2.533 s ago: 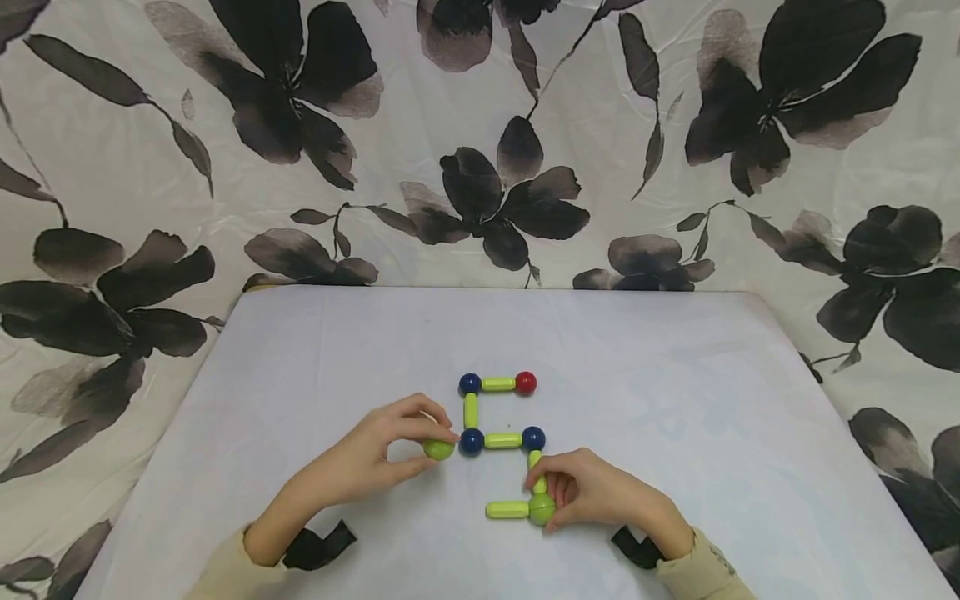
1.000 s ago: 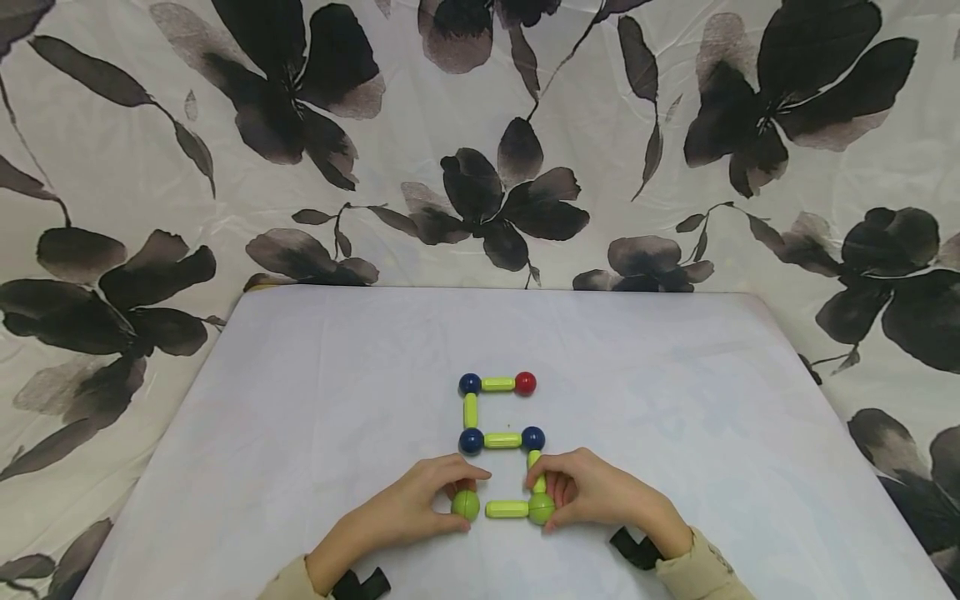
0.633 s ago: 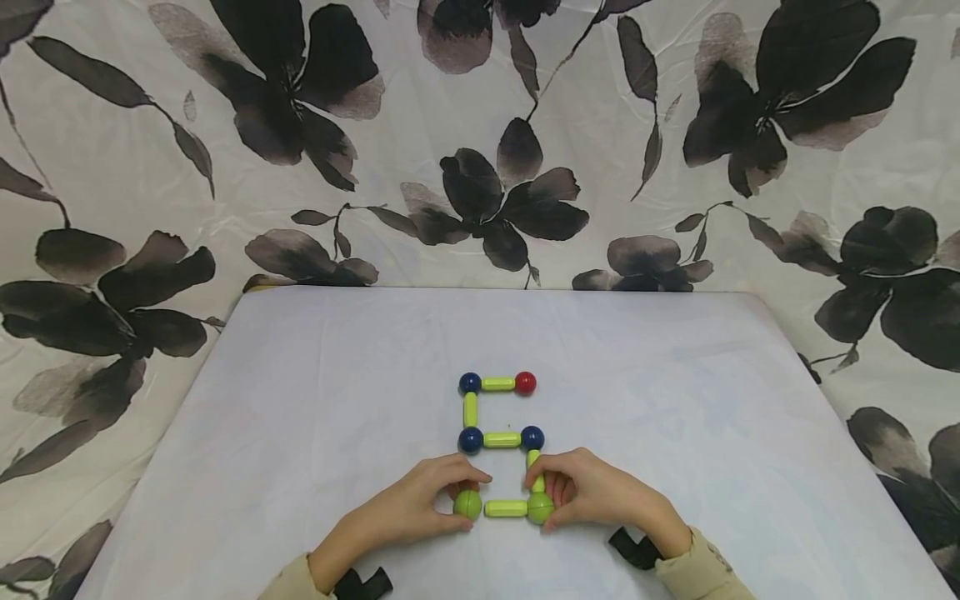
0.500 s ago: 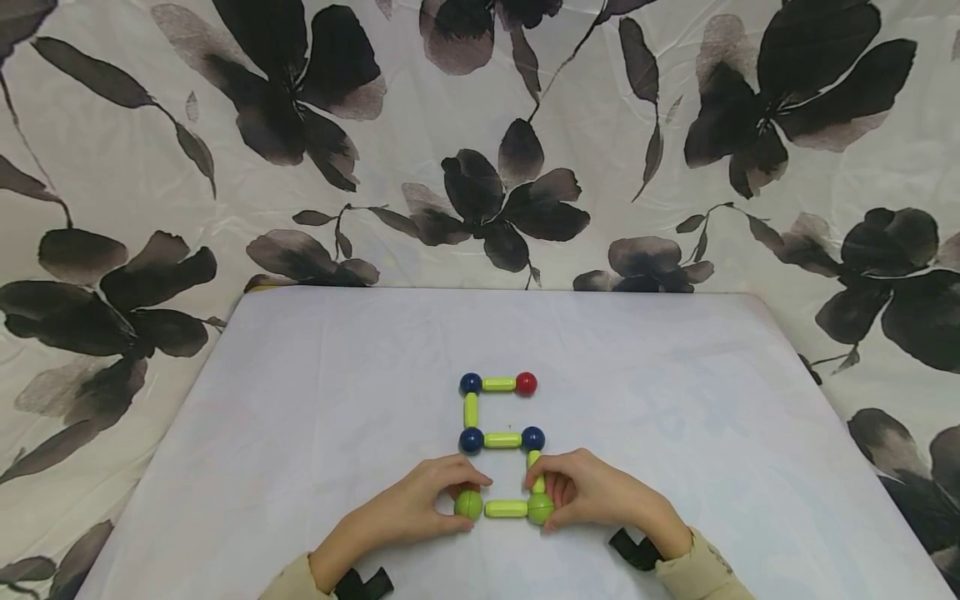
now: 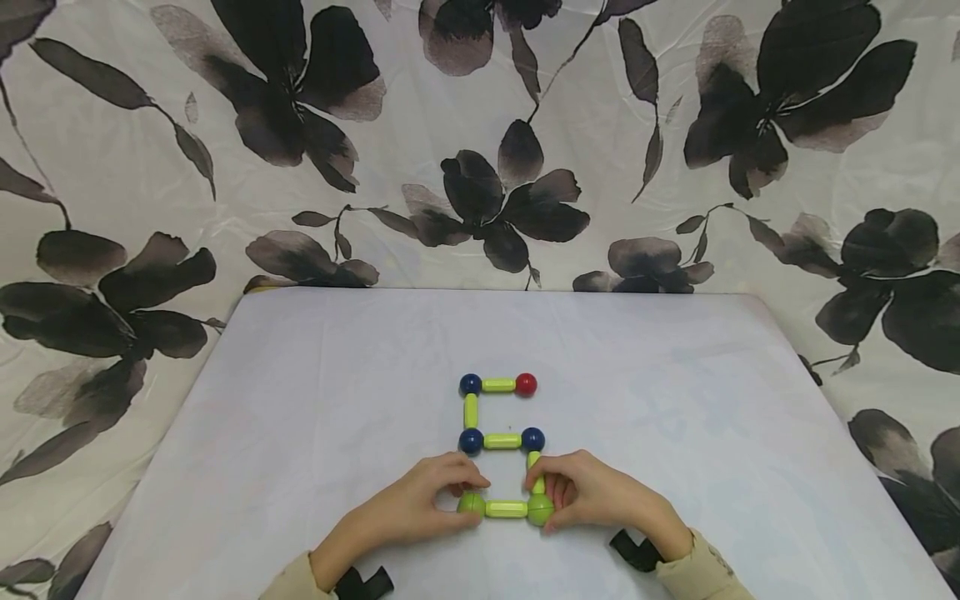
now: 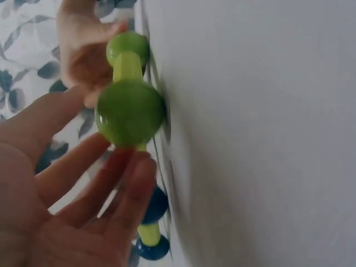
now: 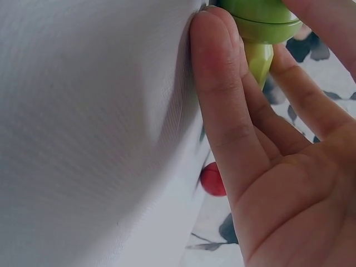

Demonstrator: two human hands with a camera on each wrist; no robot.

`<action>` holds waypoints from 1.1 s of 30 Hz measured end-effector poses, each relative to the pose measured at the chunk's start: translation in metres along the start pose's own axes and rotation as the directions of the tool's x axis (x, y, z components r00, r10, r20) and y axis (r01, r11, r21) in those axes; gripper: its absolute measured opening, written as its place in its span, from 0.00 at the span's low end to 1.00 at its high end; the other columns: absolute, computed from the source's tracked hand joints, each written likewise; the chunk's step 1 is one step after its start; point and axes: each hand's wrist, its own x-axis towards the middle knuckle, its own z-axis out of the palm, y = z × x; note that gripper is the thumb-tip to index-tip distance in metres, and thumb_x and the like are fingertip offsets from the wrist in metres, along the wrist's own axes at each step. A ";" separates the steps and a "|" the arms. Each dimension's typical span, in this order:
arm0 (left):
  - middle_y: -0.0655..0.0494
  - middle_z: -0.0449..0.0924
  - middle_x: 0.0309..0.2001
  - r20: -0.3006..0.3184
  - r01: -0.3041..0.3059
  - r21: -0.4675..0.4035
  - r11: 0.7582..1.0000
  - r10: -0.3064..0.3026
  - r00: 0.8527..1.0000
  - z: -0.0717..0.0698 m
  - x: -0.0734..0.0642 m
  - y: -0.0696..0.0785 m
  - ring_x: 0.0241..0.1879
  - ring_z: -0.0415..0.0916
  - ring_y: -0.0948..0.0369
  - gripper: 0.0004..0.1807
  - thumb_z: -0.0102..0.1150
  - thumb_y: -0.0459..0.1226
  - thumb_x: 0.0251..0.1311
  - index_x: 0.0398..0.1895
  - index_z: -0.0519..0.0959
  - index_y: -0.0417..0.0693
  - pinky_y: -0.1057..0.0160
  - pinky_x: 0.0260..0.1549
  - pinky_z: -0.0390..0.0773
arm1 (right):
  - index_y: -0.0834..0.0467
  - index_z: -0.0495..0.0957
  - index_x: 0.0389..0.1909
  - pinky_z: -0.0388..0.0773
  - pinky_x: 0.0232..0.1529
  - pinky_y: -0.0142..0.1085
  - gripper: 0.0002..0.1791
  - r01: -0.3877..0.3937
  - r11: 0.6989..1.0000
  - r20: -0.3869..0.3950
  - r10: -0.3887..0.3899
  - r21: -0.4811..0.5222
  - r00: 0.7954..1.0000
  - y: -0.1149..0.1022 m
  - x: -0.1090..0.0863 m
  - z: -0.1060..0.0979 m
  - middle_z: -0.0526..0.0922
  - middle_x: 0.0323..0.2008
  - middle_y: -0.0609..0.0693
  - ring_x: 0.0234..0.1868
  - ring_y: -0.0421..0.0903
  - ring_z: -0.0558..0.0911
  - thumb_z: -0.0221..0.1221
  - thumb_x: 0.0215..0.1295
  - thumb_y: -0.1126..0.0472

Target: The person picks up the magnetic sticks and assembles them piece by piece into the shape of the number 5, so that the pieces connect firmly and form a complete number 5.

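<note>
Balls and yellow-green rods lie joined on the white table in a figure like a 5. At its bottom left my left hand (image 5: 408, 504) holds a green ball (image 5: 472, 503) between thumb and fingers, against the end of the bottom rod (image 5: 506, 509). My right hand (image 5: 600, 493) grips the other green ball (image 5: 539, 510) at the bottom right corner, its fingers by the upright rod (image 5: 535, 472). In the left wrist view, both green balls sit at the ends of one rod. In the right wrist view, fingers partly hide the green ball (image 7: 261, 19).
Above the hands are three blue balls, one a blue ball (image 5: 471, 441) at the middle left, and a red ball (image 5: 526, 384) at the top right end. The white table (image 5: 337, 358) ends at a floral cloth (image 5: 480, 100). Black straps (image 5: 363, 585) hang at both wrists.
My left hand has brought its green ball from beside the middle blue ball down to the bottom row, then right until it meets the rod's end. The right hand has stayed in place.
</note>
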 end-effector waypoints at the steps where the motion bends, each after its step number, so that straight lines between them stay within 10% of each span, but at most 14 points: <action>1: 0.57 0.80 0.45 -0.030 -0.010 -0.003 1.000 0.010 0.999 -0.002 0.001 -0.001 0.40 0.76 0.64 0.14 0.68 0.38 0.61 0.50 0.82 0.45 0.65 0.41 0.80 | 0.53 0.79 0.47 0.79 0.31 0.30 0.23 0.000 1.000 0.000 0.000 -0.001 1.000 0.000 0.000 0.000 0.78 0.28 0.44 0.28 0.34 0.76 0.76 0.51 0.61; 9: 0.61 0.78 0.36 -0.271 0.059 0.027 0.998 -0.050 0.961 -0.023 0.013 -0.014 0.35 0.75 0.65 0.12 0.65 0.31 0.62 0.49 0.83 0.43 0.66 0.35 0.80 | 0.53 0.79 0.47 0.79 0.31 0.30 0.23 0.003 1.000 0.002 -0.003 -0.014 1.000 0.000 -0.001 -0.004 0.78 0.28 0.44 0.28 0.35 0.76 0.76 0.50 0.61; 20: 0.58 0.77 0.37 -0.142 0.159 0.067 0.985 -0.149 0.979 -0.030 0.028 -0.034 0.33 0.71 0.62 0.21 0.68 0.41 0.61 0.57 0.81 0.50 0.66 0.32 0.73 | 0.52 0.79 0.47 0.79 0.31 0.30 0.23 0.010 1.000 0.009 -0.009 -0.027 1.000 0.000 0.000 -0.004 0.78 0.28 0.43 0.28 0.34 0.76 0.76 0.50 0.61; 33: 0.63 0.76 0.38 -0.170 0.154 0.059 0.986 -0.142 0.975 -0.024 0.027 -0.043 0.33 0.70 0.62 0.19 0.67 0.44 0.62 0.56 0.83 0.55 0.66 0.31 0.71 | 0.53 0.81 0.46 0.79 0.31 0.30 0.22 0.016 1.000 0.017 -0.016 -0.025 1.000 -0.002 0.000 -0.005 0.79 0.29 0.43 0.28 0.33 0.76 0.76 0.50 0.62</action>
